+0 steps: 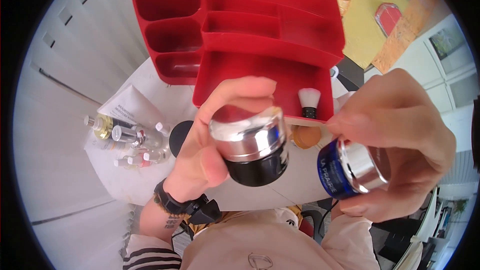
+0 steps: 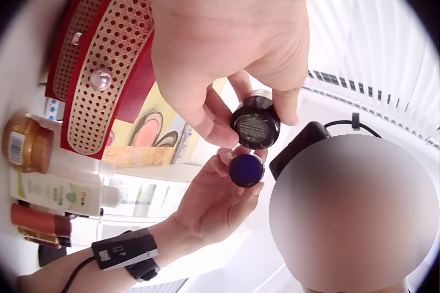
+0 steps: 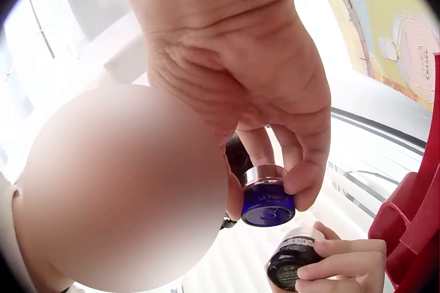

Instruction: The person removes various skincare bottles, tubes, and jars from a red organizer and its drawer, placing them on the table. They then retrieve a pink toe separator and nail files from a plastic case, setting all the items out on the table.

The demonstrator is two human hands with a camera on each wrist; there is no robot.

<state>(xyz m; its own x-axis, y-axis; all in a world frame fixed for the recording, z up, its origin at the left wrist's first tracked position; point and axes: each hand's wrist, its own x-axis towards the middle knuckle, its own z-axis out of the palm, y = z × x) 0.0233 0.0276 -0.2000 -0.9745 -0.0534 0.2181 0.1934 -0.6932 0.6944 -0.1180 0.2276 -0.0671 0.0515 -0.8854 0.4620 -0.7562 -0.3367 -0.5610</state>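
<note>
My left hand (image 1: 192, 165) grips a black cream jar (image 1: 255, 171) with a shiny silver lid, thumb on one side and fingers curled round the other. In the left wrist view the printed underside of this black jar (image 2: 254, 129) shows. To its right, my right hand (image 1: 412, 120) holds a smaller deep-blue jar (image 1: 332, 172), marked LA PRAIRIE, by its silver lid (image 1: 362, 167). Both jars are raised above the white table, side by side with a small gap in the head view. The right wrist view shows the blue jar (image 3: 268, 207) upright between thumb and fingers.
A red organizer (image 1: 270, 44) with several compartments stands behind the hands, a white-tipped brush (image 1: 310, 101) in its front drawer. On the left stand several small bottles (image 1: 140, 137) and a white tube (image 1: 131, 105). An amber jar (image 1: 306, 136) sits before the drawer.
</note>
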